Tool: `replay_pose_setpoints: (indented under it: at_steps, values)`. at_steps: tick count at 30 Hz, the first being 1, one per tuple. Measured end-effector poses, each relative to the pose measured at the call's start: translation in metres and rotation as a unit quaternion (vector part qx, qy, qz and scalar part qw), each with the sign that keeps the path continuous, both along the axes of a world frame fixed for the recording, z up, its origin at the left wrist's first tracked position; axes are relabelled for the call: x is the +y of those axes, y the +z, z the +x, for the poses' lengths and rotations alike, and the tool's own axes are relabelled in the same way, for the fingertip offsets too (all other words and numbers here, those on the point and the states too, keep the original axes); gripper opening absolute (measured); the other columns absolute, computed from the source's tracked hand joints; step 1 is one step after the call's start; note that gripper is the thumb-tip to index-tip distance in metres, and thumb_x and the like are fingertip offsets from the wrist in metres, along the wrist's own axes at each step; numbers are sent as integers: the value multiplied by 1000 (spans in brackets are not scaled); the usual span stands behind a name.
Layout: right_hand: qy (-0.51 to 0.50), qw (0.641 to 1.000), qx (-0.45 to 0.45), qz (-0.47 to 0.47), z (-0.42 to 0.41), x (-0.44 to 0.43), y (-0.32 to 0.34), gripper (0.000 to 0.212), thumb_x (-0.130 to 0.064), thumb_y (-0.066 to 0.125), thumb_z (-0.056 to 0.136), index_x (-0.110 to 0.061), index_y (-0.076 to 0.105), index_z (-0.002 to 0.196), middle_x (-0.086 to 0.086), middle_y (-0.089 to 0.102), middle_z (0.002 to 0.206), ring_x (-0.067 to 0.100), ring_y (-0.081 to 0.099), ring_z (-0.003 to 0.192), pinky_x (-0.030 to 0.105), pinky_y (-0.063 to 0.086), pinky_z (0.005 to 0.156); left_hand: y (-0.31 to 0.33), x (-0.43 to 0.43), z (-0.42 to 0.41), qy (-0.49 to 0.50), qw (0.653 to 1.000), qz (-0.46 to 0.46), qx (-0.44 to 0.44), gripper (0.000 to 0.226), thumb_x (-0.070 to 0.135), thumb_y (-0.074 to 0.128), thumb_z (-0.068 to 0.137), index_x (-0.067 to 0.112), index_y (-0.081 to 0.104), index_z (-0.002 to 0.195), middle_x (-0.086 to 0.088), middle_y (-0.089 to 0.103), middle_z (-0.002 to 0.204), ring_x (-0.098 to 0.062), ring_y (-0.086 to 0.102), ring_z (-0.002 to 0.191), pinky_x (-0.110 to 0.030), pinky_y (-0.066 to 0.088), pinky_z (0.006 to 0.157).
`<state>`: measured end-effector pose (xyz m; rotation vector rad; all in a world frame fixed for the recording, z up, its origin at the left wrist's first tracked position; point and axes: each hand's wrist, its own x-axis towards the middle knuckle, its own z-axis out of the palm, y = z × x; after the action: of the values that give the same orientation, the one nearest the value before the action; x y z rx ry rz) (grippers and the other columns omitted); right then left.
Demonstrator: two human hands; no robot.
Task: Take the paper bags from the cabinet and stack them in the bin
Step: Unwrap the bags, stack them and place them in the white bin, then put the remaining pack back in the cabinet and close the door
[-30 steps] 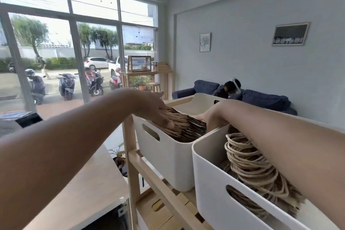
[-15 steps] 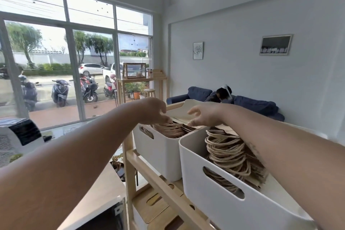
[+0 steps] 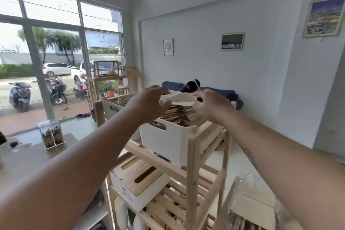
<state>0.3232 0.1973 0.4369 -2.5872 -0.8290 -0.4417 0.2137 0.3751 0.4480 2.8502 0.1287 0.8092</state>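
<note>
A white bin (image 3: 168,140) stands on the top of a wooden shelf unit (image 3: 192,155), at its right end. It is packed with brown paper bags (image 3: 184,115) standing on edge. My left hand (image 3: 149,102) hovers over the bin's left side with its fingers curled and apart, holding nothing. My right hand (image 3: 209,106) hovers over the right side, fingertips close to the top of the bags and the bin's far rim. A second white bin (image 3: 112,107) with more paper bags (image 3: 122,100) stands further left on the same shelf.
Two white boxes with wooden lids (image 3: 141,183) sit on the lower shelf. A table (image 3: 24,158) at the left carries a clear container (image 3: 51,134). A clear-wrapped package (image 3: 242,209) lies at bottom right. A person rests on a blue sofa (image 3: 224,93) by the far wall.
Both hands have come up out of the further bin and now hover over the bin at the shelf's right end. The view has pulled back and turned right.
</note>
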Motion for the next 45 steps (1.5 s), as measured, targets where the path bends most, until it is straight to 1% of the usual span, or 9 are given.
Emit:
replay_pose_setpoints:
  at_steps: [8, 19, 23, 26, 30, 33, 39, 42, 45]
  values:
    - [-61, 996, 52, 27, -54, -146, -68, 50, -41, 47, 95, -31, 42, 144, 4, 43, 146, 26, 48, 124, 44, 48, 97, -59, -127, -49, -107, 985, -81, -108, 31, 27, 60, 93, 20, 62, 123, -2, 63, 124, -21, 59, 109, -38, 49, 92]
    - [-144, 963, 218, 73, -86, -251, -187, 54, -38, 51, 93, -24, 43, 145, 7, 40, 149, 28, 42, 133, 41, 40, 106, -195, -212, -37, -85, 961, -231, 124, 43, 36, 50, 99, 24, 47, 140, -2, 53, 141, -21, 56, 118, -33, 47, 91]
    - [-181, 936, 278, 114, -78, -258, -223, 52, -33, 50, 93, -19, 46, 143, 9, 45, 145, 28, 44, 131, 34, 38, 101, -240, -214, -3, -91, 932, -300, 179, 29, 25, 35, 104, 17, 53, 125, -7, 63, 110, -25, 58, 95, -35, 45, 77]
    - [-195, 922, 302, 142, -65, -254, -245, 45, -28, 51, 94, -16, 52, 137, 8, 54, 138, 28, 48, 130, 29, 38, 95, -268, -208, 25, -70, 912, -347, 205, 38, 23, 31, 105, 14, 50, 137, -12, 58, 130, -26, 53, 109, -33, 38, 86]
    - [-245, 879, 356, 203, -47, -239, -271, 44, -33, 48, 98, -9, 52, 134, 11, 54, 137, 27, 49, 125, 32, 38, 96, -306, -193, 65, -36, 879, -412, 238, 37, 26, 36, 101, 25, 58, 131, -4, 60, 132, -23, 56, 111, -39, 45, 96]
    - [-275, 841, 382, 265, -32, -223, -292, 52, -52, 41, 98, -12, 56, 128, 4, 59, 121, 20, 52, 112, 32, 40, 89, -331, -186, 92, -2, 840, -474, 263, 23, 39, 50, 94, 33, 65, 110, 6, 69, 98, -13, 60, 78, -32, 51, 69]
    - [-283, 710, 492, 416, -8, -204, -336, 124, -99, 45, 55, -25, 25, 153, -2, 31, 158, 25, 29, 143, 51, 22, 114, -371, -189, 129, -2, 733, -594, 331, 67, 58, 75, 72, 16, 57, 122, -1, 69, 107, -19, 69, 92, -40, 60, 82]
    - [-290, 682, 500, 448, -1, -195, -350, 128, -96, 56, 49, -27, 25, 152, -3, 31, 157, 25, 30, 143, 51, 23, 116, -375, -195, 133, -5, 718, -596, 360, 50, 41, 74, 84, 9, 56, 118, -6, 71, 95, -17, 70, 77, -29, 58, 57]
    - [-311, 654, 487, 489, 1, -194, -371, 122, -87, 70, 43, -29, 38, 145, -3, 54, 142, 24, 54, 125, 51, 42, 106, -383, -198, 134, -19, 711, -598, 370, 39, 32, 76, 85, 6, 63, 110, -8, 74, 89, -19, 72, 68, -26, 54, 50]
